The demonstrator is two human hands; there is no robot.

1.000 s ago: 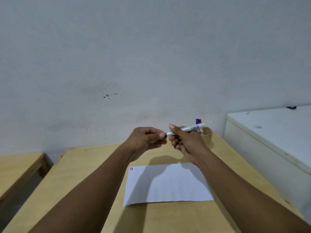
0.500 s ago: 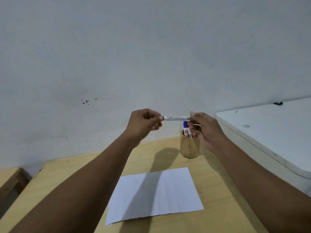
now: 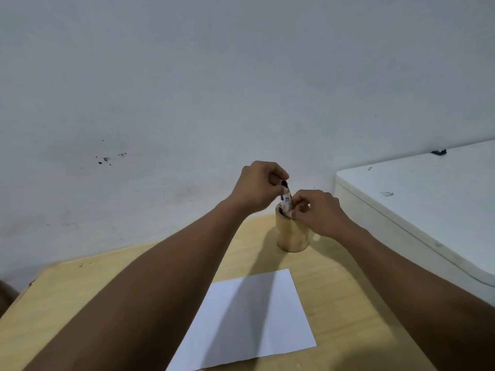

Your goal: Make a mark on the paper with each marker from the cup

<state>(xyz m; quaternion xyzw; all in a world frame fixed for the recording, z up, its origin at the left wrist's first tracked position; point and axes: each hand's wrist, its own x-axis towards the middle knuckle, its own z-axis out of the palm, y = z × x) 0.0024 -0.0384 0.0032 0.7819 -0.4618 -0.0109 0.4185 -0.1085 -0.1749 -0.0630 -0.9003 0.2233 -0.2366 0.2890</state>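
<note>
Both hands are hovering at the wooden cup (image 3: 292,234): left hand (image 3: 258,187) is pinching a black-tipped marker (image 3: 286,183), right hand (image 3: 314,210) is pinching markers (image 3: 286,201) in it, and the paper (image 3: 249,319) is looking unmarked where visible, so I'm guessing lots is left.

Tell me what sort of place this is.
Probably a plain study or work corner indoors: a light wooden desk set against a bare, scuffed wall, a wooden cup of markers, and a sheet of paper.
</note>
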